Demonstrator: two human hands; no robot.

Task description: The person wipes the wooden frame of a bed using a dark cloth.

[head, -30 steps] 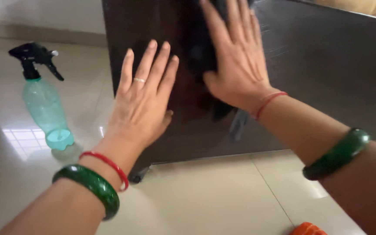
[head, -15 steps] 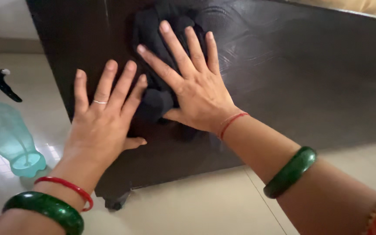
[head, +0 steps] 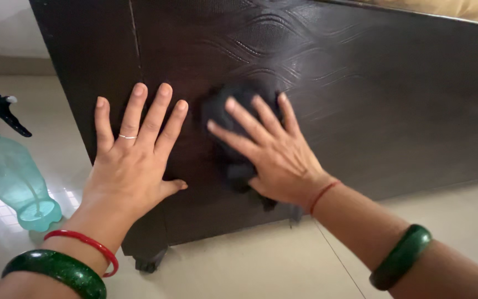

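A dark brown wooden panel point(head: 394, 99) with a wavy embossed pattern stands upright in front of me on the tiled floor. My left hand point(head: 131, 160) lies flat on it with fingers spread, a ring on one finger, holding nothing. My right hand point(head: 272, 152) presses a black cloth point(head: 225, 119) flat against the panel, fingers spread over it. Part of the cloth hangs below my palm. Both wrists carry a red thread or bangle and a green bangle.
A teal spray bottle point(head: 9, 177) with a black trigger head stands on the glossy cream tiles point(head: 261, 266) to the left. A small black caster point(head: 147, 263) sits under the panel's corner. A pale wall runs along the far left.
My right hand has slid the black cloth down and a little to the right across the panel. My left hand has stayed flat in nearly the same spot.
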